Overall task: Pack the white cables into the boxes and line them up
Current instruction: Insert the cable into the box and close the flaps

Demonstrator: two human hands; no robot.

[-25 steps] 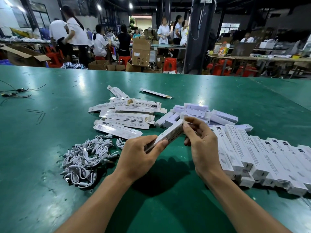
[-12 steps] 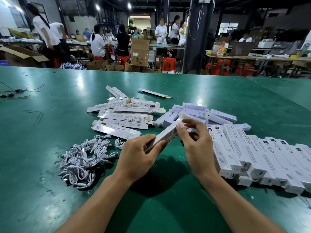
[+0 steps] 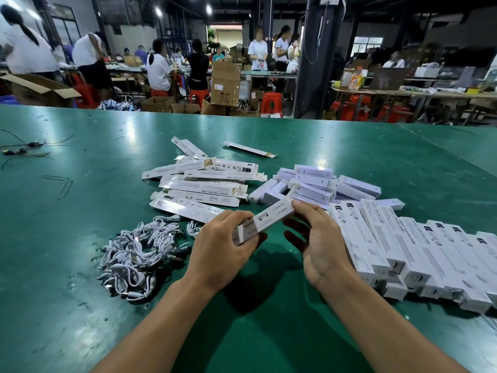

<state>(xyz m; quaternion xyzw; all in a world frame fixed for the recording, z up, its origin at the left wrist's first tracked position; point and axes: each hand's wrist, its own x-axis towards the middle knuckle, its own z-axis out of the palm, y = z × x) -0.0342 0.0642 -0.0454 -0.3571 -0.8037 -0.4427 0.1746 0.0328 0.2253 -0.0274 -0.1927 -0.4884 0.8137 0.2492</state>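
Box [image 3: 265, 219] held above mid-bench, a little toward the near edge, long axis tilted, far end higher and pointing right. Left hand [image 3: 223, 249]: back of hand up, fingers curled over the box's near end, thumb under it, a firm grip. Forearm comes in from the near edge. Right hand [image 3: 322, 243]: palm turned left, fingers nearly straight and rising to the box's far end, fingertips [image 3: 298, 207] touching it. The thumb sits lower, apart from the box, so no closed hold there.

Cables [image 3: 137, 254]: loose tangled pile on the bench, just left of the left wrist. Flat boxes [image 3: 204, 184]: overlapping stack beyond the cables and left hand. Row of boxes [image 3: 403, 243]: lined up side by side just right of the right hand, running toward the right edge. Small boxes [image 3: 317, 184]: heap beyond the right hand. Bench [image 3: 80, 319]: green top.
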